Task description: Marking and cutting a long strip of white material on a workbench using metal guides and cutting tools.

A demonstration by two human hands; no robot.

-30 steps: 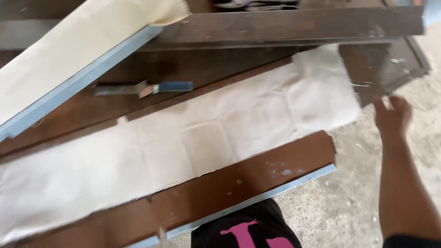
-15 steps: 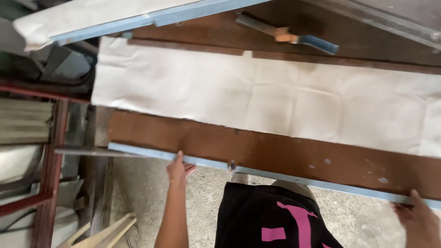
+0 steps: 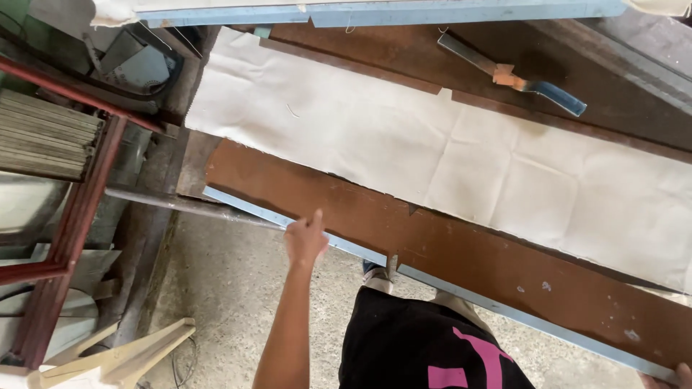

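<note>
The left hand rests with fingers closed on the near blue edge of the brown table. The right hand, barely in view at the near right corner; its grip cannot be told. A creased cream cloth lies lengthwise across the table, a blue-handled tool beyond it.

hands on brown board, cream cloth

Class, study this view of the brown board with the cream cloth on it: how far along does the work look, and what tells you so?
Done: the cream cloth lies spread flat along the brown board. In hand: the left hand touches the board's pale blue front edge; the right hand is at its far end. Left: the cloth looks loose, and the scraper-like tool lies untouched.
</note>
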